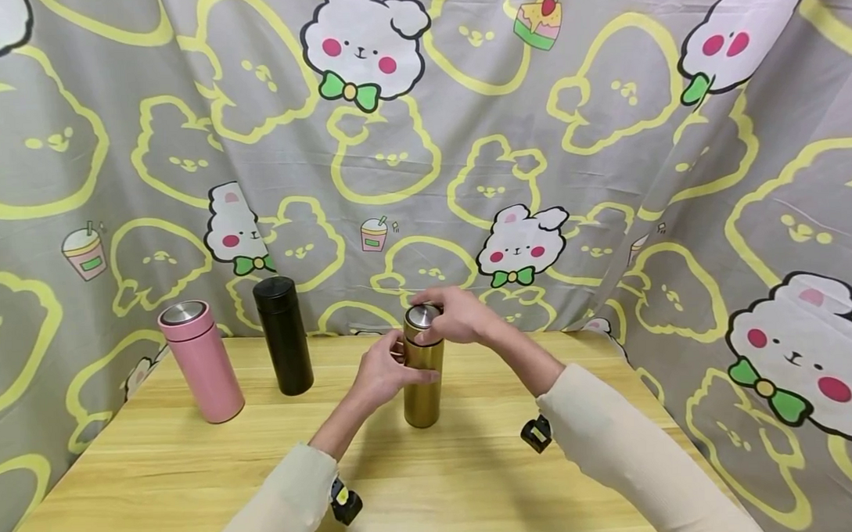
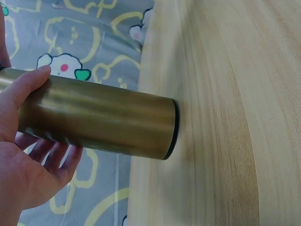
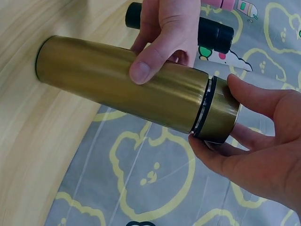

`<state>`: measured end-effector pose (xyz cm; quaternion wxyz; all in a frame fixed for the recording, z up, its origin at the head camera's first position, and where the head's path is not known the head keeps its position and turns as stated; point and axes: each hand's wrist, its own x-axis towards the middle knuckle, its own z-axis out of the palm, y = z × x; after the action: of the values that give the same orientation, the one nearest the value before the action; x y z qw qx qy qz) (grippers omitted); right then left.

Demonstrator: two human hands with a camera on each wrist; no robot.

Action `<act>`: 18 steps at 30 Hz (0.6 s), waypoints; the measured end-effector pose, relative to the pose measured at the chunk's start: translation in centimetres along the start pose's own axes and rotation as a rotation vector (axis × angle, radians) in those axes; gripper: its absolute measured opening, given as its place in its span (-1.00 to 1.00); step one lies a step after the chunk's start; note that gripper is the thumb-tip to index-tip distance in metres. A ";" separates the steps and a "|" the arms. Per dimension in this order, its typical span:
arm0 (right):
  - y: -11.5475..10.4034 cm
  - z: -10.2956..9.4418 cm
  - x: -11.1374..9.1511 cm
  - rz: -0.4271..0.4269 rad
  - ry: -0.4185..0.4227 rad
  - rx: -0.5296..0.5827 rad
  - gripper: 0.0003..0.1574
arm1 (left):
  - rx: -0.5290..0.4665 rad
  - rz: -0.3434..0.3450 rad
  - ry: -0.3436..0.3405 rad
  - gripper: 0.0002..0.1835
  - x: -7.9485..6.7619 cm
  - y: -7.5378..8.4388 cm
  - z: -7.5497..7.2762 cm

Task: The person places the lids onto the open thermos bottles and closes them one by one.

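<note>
A gold thermos bottle (image 1: 422,391) stands upright on the table, its body also filling the middle of the left wrist view. My left hand (image 1: 383,371) grips the upper body, thumb across the front and fingers curled behind. On top, my right hand (image 1: 459,316) holds the lid (image 3: 223,110) between thumb and fingers. A narrow gap with a dark ring shows between lid and body in the right wrist view. The lid's top is shiny silver.
To the left stand a black thermos bottle (image 1: 285,341) and, further left, a pink thermos bottle (image 1: 206,368) with a silver-topped lid. All are on a wooden table (image 1: 434,485). A patterned grey curtain (image 1: 394,165) hangs behind and beside it.
</note>
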<state>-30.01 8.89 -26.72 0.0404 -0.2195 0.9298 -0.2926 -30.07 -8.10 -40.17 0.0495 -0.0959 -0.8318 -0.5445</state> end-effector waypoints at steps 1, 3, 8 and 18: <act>0.0 0.1 0.0 -0.001 0.009 -0.008 -0.25 | -0.002 0.001 0.000 -0.35 0.0 0.0 0.0; 0.0 0.2 0.0 0.005 0.036 -0.020 -0.24 | -0.004 0.003 0.000 -0.36 0.0 -0.1 0.0; -0.2 1.0 -0.2 0.057 0.120 -0.073 -0.16 | -0.002 -0.003 0.004 -0.36 0.0 -0.1 -0.1; -0.7 0.7 -0.6 0.085 0.078 -0.048 0.01 | -0.001 -0.008 0.003 -0.35 0.1 -0.2 0.0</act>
<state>-29.04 8.31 -26.93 0.0109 -0.1693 0.9460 -0.2764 -30.16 -8.19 -40.29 0.0488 -0.0919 -0.8319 -0.5451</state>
